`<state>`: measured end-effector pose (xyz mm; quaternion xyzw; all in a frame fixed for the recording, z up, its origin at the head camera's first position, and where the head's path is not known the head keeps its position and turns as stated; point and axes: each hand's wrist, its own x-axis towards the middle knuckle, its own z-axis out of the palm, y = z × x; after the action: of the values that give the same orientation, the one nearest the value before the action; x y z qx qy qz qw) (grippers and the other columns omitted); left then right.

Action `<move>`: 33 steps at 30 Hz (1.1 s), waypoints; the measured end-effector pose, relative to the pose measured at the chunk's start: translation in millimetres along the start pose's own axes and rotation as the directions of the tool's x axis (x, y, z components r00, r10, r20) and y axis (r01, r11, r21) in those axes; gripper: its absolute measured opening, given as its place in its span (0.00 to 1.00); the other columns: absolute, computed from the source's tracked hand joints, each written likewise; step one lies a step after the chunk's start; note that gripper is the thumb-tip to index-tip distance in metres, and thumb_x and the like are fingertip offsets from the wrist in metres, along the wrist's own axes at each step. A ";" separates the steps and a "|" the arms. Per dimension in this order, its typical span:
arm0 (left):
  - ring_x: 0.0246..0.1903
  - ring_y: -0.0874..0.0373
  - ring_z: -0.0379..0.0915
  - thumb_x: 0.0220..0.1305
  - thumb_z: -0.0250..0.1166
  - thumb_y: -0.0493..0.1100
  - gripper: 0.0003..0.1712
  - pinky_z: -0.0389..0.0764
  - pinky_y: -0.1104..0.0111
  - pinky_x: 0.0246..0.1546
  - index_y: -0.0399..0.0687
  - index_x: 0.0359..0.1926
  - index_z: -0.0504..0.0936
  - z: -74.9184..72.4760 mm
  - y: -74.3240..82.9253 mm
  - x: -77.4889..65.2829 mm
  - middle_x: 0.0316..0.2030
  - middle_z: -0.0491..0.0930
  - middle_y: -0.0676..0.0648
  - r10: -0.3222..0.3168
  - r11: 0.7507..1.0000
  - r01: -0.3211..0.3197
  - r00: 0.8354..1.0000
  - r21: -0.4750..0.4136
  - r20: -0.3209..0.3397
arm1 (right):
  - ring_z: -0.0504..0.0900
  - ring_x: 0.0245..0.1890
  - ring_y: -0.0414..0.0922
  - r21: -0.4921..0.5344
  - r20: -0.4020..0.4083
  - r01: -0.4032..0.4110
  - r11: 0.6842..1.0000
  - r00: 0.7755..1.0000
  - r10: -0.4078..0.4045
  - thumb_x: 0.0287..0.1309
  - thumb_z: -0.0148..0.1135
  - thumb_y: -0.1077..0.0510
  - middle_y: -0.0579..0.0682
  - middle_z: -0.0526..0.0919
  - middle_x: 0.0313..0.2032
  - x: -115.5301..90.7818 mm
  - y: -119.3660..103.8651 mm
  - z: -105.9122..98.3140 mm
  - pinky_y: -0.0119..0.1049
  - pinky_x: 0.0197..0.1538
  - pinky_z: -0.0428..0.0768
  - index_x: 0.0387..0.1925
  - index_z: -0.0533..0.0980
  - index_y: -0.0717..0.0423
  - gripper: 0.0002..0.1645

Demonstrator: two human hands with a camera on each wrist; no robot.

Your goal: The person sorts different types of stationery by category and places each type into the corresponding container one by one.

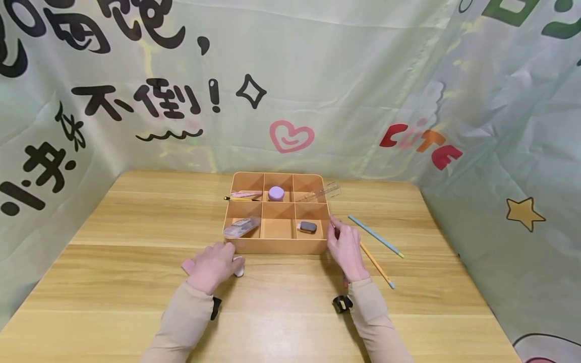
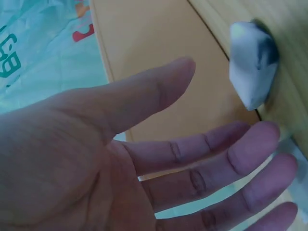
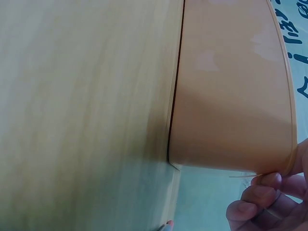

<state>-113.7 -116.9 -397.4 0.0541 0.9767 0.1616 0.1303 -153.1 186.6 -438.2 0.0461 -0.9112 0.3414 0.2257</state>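
A tan six-compartment organizer box point(image 1: 276, 246) stands on the table. At its front right corner my right hand point(image 1: 346, 247) pinches the rim between thumb and fingers; the right wrist view shows these fingers point(image 3: 260, 195) at the box edge. My left hand point(image 1: 212, 267) is by the front left corner. In the left wrist view its thumb and loosely bent fingers point(image 2: 202, 180) are apart, with nothing between them. A small white block point(image 1: 239, 267) lies on the table beside the left thumb. A pink piece point(image 1: 188, 266) shows partly behind that hand.
Inside the box are pencils point(image 1: 245, 194), a purple round item point(image 1: 276, 193), a clear ruler point(image 1: 320, 192), a clear-cased correction tape point(image 1: 242, 227) and a dark-sleeved eraser point(image 1: 307, 227). A blue pencil point(image 1: 375, 236) and an orange pencil point(image 1: 378, 265) lie to the right.
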 end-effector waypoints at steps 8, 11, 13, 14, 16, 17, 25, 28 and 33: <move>0.23 0.51 0.69 0.62 0.66 0.50 0.18 0.65 0.63 0.21 0.46 0.21 0.73 4.7 -4.5 4.9 0.23 0.73 0.45 0.004 1.000 -0.004 1.000 0.006 -0.018 | 0.60 0.14 0.36 -0.001 -0.001 0.003 1.000 1.000 -0.003 0.65 0.57 0.65 0.51 0.71 0.13 0.1 0.4 0.2 0.30 0.19 0.59 0.55 0.80 0.70 0.19; 0.23 0.51 0.69 0.61 0.68 0.50 0.19 0.65 0.63 0.20 0.47 0.20 0.72 6.7 -4.7 5.4 0.23 0.72 0.45 0.013 1.000 -0.013 1.000 0.005 -0.023 | 0.60 0.13 0.37 -0.004 -0.003 0.002 1.000 1.000 -0.002 0.65 0.57 0.65 0.51 0.71 0.13 -0.2 0.2 0.2 0.30 0.19 0.59 0.54 0.81 0.70 0.19; 0.23 0.52 0.69 0.60 0.70 0.51 0.20 0.65 0.63 0.20 0.47 0.21 0.72 7.8 -4.5 5.3 0.23 0.71 0.45 0.019 1.000 -0.019 1.000 0.007 -0.025 | 0.61 0.13 0.37 -0.006 -0.004 0.003 1.000 1.000 -0.003 0.65 0.57 0.65 0.51 0.71 0.13 -0.1 0.5 0.4 0.30 0.19 0.59 0.54 0.81 0.70 0.19; 0.23 0.52 0.69 0.60 0.71 0.51 0.21 0.65 0.63 0.20 0.47 0.21 0.72 8.3 -4.4 5.3 0.23 0.71 0.45 0.022 1.000 -0.022 0.999 0.008 -0.029 | 0.61 0.13 0.37 -0.007 -0.004 0.003 1.000 1.000 -0.003 0.65 0.57 0.65 0.51 0.71 0.13 0.0 0.6 0.4 0.30 0.19 0.59 0.54 0.81 0.70 0.19; 0.23 0.52 0.68 0.59 0.72 0.50 0.21 0.65 0.64 0.21 0.46 0.22 0.72 8.8 -4.2 5.0 0.24 0.71 0.45 0.024 1.000 -0.024 0.999 0.010 -0.033 | 0.61 0.14 0.36 -0.009 -0.005 0.005 1.000 1.000 -0.005 0.65 0.57 0.65 0.50 0.71 0.13 0.3 1.3 0.7 0.30 0.19 0.59 0.54 0.81 0.70 0.19; 0.23 0.52 0.68 0.59 0.73 0.50 0.21 0.65 0.64 0.21 0.46 0.22 0.72 9.0 -4.3 5.0 0.24 0.70 0.45 0.025 1.000 -0.024 0.999 0.012 -0.033 | 0.61 0.14 0.36 -0.009 -0.005 0.006 1.000 1.000 -0.006 0.65 0.56 0.65 0.50 0.71 0.13 0.4 1.6 0.8 0.30 0.19 0.59 0.54 0.81 0.70 0.19; 0.24 0.52 0.68 0.54 0.75 0.49 0.21 0.65 0.64 0.21 0.46 0.22 0.71 10.3 -2.9 3.5 0.22 0.70 0.47 0.051 0.998 -0.053 0.996 -0.023 -0.067 | 0.60 0.13 0.36 -0.011 -0.003 0.006 1.000 1.000 -0.006 0.65 0.57 0.65 0.49 0.70 0.13 0.5 1.1 0.2 0.30 0.19 0.59 0.54 0.80 0.70 0.19; 0.22 0.53 0.68 0.52 0.76 0.49 0.22 0.63 0.65 0.19 0.47 0.20 0.71 12.6 -1.0 4.2 0.20 0.70 0.48 0.055 0.998 -0.058 0.994 -0.032 -0.096 | 0.60 0.13 0.36 -0.015 -0.004 0.003 1.000 1.000 -0.003 0.65 0.57 0.65 0.49 0.70 0.13 0.6 1.1 0.5 0.30 0.19 0.59 0.54 0.81 0.70 0.19; 0.21 0.54 0.69 0.49 0.78 0.50 0.21 0.65 0.65 0.18 0.48 0.19 0.73 18.0 3.7 7.8 0.20 0.73 0.48 0.060 0.998 -0.062 0.988 -0.005 -0.139 | 0.61 0.14 0.37 -0.017 0.001 -0.007 1.000 1.000 0.007 0.65 0.57 0.64 0.50 0.71 0.13 0.5 0.5 0.2 0.30 0.20 0.60 0.54 0.81 0.70 0.19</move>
<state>-116.0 -106.8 -414.5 0.0719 0.9805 0.1735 0.0572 -153.7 186.9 -438.4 0.0411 -0.9143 0.3347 0.2243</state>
